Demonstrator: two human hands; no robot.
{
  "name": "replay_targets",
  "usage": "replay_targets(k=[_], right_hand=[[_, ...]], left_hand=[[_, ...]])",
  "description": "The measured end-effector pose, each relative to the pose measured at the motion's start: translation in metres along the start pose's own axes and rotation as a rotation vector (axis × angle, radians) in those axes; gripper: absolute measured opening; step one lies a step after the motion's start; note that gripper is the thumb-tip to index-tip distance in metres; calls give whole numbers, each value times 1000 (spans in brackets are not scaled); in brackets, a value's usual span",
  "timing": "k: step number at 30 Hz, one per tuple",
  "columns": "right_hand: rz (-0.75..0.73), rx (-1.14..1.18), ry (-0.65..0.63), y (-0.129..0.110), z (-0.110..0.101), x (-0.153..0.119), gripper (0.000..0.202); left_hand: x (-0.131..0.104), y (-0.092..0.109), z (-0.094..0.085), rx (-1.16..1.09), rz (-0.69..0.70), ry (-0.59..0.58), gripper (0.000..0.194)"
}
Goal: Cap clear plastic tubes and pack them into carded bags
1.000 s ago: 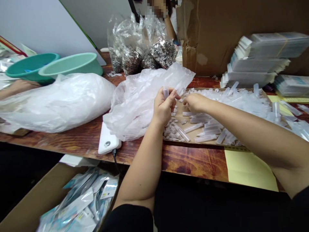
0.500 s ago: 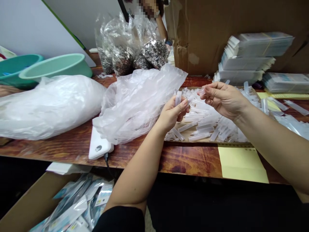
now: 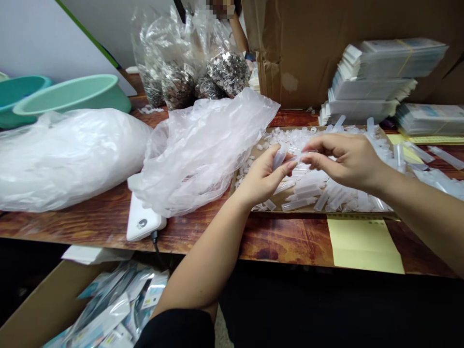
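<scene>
My left hand point(image 3: 266, 176) is closed on a translucent plastic tube point(image 3: 279, 157), held upright between thumb and fingers. From the right, my right hand point(image 3: 342, 157) meets it, thumb and fingertips pinched on a small clear piece at the left fingertips. That piece is too small to make out, and whether it joins the tube I cannot tell. Both hands are above a shallow cardboard tray point(image 3: 275, 209) that holds many clear tubes point(image 3: 304, 193) and small translucent caps point(image 3: 286, 134).
Crumpled plastic bags point(image 3: 203, 150) lie left of the tray, beside a white power bank point(image 3: 144, 220) with a cable. Behind stand bags of metal bits point(image 3: 228, 72), green basins point(image 3: 72, 99) and banded card stacks point(image 3: 377, 87). Yellow paper point(image 3: 364, 244) hangs over the table edge.
My right hand has moved left and down to my left hand, so the fingertips now meet. The view has shifted slightly.
</scene>
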State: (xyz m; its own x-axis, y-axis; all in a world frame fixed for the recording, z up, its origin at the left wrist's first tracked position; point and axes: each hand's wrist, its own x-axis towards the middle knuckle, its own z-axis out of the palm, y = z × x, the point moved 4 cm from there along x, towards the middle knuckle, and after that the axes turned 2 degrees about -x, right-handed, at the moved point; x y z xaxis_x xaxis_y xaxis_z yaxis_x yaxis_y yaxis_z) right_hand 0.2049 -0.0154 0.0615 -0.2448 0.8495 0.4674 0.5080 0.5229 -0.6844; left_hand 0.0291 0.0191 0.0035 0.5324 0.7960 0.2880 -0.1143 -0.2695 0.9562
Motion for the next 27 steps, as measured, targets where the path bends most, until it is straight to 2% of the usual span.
replay_targets(k=[4, 7, 13, 17, 21, 23, 25, 27], right_hand=[[48, -271, -32, 0, -1, -6, 36], [12, -278, -67, -2, -2, -9, 30], [43, -292, -138, 4, -2, -17, 33], [78, -319, -147, 6, 0, -17, 40], [89, -275, -160, 7, 5, -14, 34], [215, -151, -175, 15, 10, -15, 44], [474, 85, -233, 28, 17, -19, 56], [713, 323, -311, 37, 23, -26, 61]], left_hand=[[-2, 1, 6, 16, 10, -17, 38], [-2, -1, 10, -19, -25, -71, 38], [-6, -4, 16, -92, -87, -128, 38], [-7, -5, 16, 25, -72, -120, 32], [-6, -6, 15, 235, 2, -92, 22], [-6, -6, 15, 418, 82, -42, 17], [-6, -6, 18, 593, 218, -20, 12], [-7, -5, 24, 694, 366, -51, 10]])
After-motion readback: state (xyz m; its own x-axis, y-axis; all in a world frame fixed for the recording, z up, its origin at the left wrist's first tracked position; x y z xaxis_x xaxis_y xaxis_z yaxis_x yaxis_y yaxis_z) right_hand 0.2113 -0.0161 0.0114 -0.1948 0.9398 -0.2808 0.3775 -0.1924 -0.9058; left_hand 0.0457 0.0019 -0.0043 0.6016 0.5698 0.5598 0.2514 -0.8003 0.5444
